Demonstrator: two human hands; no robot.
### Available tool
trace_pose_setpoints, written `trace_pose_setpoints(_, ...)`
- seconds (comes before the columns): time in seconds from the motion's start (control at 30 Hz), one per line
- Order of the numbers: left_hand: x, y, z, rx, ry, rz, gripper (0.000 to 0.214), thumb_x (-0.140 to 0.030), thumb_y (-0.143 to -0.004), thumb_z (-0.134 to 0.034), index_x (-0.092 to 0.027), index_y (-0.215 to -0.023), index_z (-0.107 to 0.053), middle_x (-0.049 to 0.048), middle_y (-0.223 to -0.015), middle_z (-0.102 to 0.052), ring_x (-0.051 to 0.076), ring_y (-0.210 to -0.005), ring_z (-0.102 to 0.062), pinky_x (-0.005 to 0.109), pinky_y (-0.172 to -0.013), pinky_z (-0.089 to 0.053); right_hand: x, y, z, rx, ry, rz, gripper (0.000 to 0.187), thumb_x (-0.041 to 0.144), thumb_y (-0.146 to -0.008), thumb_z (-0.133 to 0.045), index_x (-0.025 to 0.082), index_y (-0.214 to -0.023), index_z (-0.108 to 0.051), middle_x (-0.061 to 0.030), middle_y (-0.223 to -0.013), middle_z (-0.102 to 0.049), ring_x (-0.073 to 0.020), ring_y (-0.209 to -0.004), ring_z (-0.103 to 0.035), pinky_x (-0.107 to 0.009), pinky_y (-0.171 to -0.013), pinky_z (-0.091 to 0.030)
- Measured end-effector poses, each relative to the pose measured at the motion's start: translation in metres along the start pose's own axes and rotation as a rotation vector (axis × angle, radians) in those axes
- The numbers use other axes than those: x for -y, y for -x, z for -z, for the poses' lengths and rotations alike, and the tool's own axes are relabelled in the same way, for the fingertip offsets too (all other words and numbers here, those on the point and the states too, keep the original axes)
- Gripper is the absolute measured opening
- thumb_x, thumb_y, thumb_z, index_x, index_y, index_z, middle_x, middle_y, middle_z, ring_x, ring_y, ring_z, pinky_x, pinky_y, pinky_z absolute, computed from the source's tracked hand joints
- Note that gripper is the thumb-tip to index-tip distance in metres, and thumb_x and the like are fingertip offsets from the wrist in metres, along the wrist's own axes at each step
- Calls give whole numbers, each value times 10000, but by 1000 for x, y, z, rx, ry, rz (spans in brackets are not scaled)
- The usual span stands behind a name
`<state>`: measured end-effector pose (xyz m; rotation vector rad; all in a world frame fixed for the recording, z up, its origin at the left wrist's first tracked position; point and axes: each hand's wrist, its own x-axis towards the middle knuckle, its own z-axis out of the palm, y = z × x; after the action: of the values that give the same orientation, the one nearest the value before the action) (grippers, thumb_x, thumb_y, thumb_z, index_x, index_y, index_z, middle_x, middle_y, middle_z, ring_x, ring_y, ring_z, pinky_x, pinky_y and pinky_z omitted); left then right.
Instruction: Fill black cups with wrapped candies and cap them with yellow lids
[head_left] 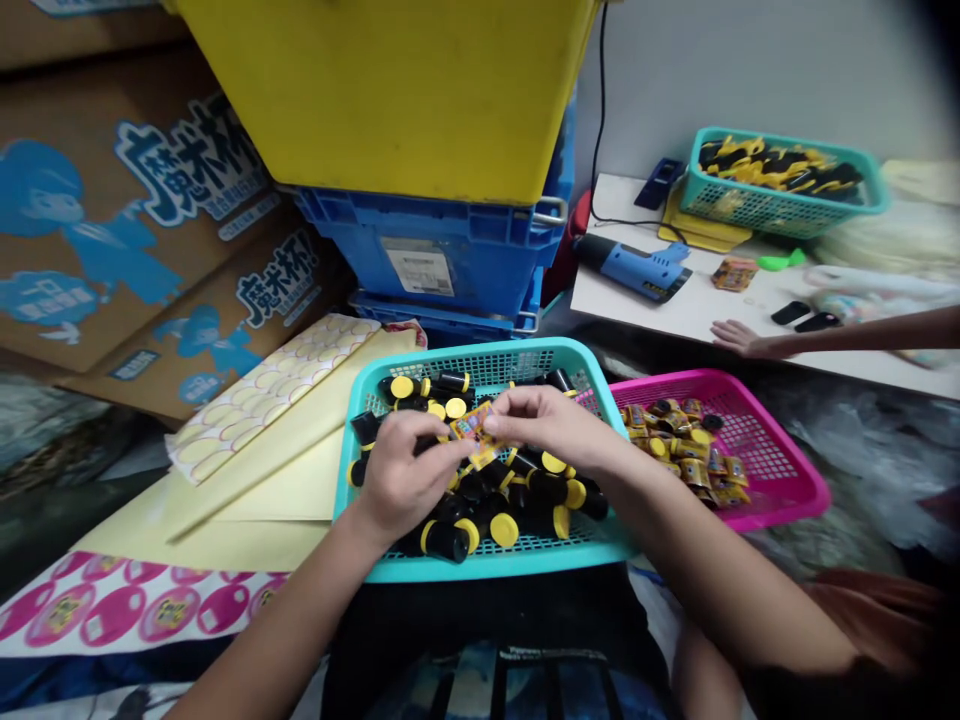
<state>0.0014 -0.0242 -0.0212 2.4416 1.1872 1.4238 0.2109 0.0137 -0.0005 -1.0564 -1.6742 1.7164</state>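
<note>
Cardboard cartons point(127, 230) printed with blue cartoon figures and Chinese characters lean against the far left wall. Below them, a sheet of pink round labels point(127, 605) lies at the near edge, and a sheet of cream round stickers point(262, 390) rests on yellow backing paper point(255, 510). Farther back, a yellow bin point(390, 90) sits on stacked blue crates point(442, 250).

At the centre, a teal plastic basket point(480, 360) holds a loose heap of black cylindrical containers point(446, 540) with yellow caps, lying at all angles. Above the heap, the left hand point(409, 475) and the right hand point(547, 425) meet, and their fingers close on a small printed packet point(474, 435), pinching it from both sides over the middle of the basket.

Just to the right, a pink plastic basket point(780, 470) holds a pile of similar packets point(679, 450). Beyond it, on a white table point(622, 295), lie a blue corded power tool point(637, 268) and another teal basket point(780, 185) of black-and-yellow pieces. A co-worker's hand point(750, 340) reaches in from the right, resting open at the table's edge.
</note>
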Motion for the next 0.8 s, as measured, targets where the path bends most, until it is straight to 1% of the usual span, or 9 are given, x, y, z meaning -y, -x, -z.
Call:
trace_pose_setpoints(0.07, -9, -7, -3, -37, 228, 299, 216, -205, -818, -603, -304, -1000, -664, 42, -1016, -610, 188, -874, -620, 354, -762, -529, 6, -4, -1, -61, 36, 40, 286, 440, -779, -656, 157, -772, -616, -30, -796, -685, -137, -721, -618, -277, -698, -476)
trace_pose_setpoints(0.13, -16, -16, -6, 5, 498, 578, 300, -240, -822, -603, -263, -1121, -595, 48, -1003, -629, 177, -857, -637, 335, -753, -541, 15, -8, 0, -81, 142, 72, 241, 393, -788, -644, 158, -749, -605, -22, -748, -671, -139, -703, -611, -274, -680, -466)
trace_pose_setpoints(0.2, -21, -26, -10, 25, 681, 736, 373, -245, -771, -669, -230, -1131, -571, 13, -854, -641, 153, -786, -641, 289, -718, -541, 23, -12, 2, -72, 210, 112, 212, 362, -794, -634, 159, -744, -598, -11, -724, -654, -136, -692, -595, -267, -665, -454)
trace_pose_setpoints(0.23, -22, -29, -12, -5, 730, 776, 377, -239, -743, -700, -225, -1101, -580, -3, -807, -633, 143, -771, -638, 269, -712, -536, 27, -14, 3, -53, 211, 130, 206, 358, -800, -624, 160, -753, -596, -7, -726, -647, -133, -690, -586, -263, -661, -450)
trace_pose_setpoints(0.37, -20, -37, -19, -148, 873, 858, 328, -255, -734, -712, -231, -1034, -581, -4, -838, -658, 129, -753, -642, 256, -708, -529, 30, -21, 6, 42, 62, 180, 231, 384, -821, -605, 159, -772, -592, -11, -780, -646, -126, -727, -574, -265, -699, -449)
trace_pose_setpoints(0.43, -19, -38, -23, -176, 925, 899, 315, -264, -739, -705, -231, -1021, -569, -2, -852, -672, 130, -745, -649, 269, -717, -529, 27, -24, 5, 27, -19, 178, 244, 397, -801, -634, 159, -772, -592, -9, -780, -641, -121, -728, -568, -254, -689, -445)
trace_pose_setpoints(0.6, -21, -37, -32, -356, 941, 929, 276, -259, -746, -698, -226, -980, -556, 6, -933, -680, 137, -886, -650, 262, -802, -507, 21, -34, -2, -73, -203, 129, 270, 378, -721, -715, 167, -803, -567, 6, -775, -611, -102, -692, -549, -211, -601, -424)
trace_pose_setpoints(0.7, -19, -37, -29, -283, 946, 921, 320, -253, -734, -716, -209, -1017, -572, 23, -951, -676, 137, -893, -641, 237, -772, -505, 27, -40, -1, -137, -248, 178, 248, 379, -773, -649, 164, -769, -525, 4, -766, -608, -96, -659, -545, -221, -602, -432)
trace_pose_setpoints(0.8, -10, -42, -21, -257, 894, 849, 390, -257, -729, -728, -211, -1084, -574, 23, -937, -667, 135, -878, -636, 229, -751, -507, 37, -46, 4, -132, -8, 268, 190, 302, -765, -658, 155, -775, -537, 14, -717, -594, -99, -636, -537, -232, -606, -430)
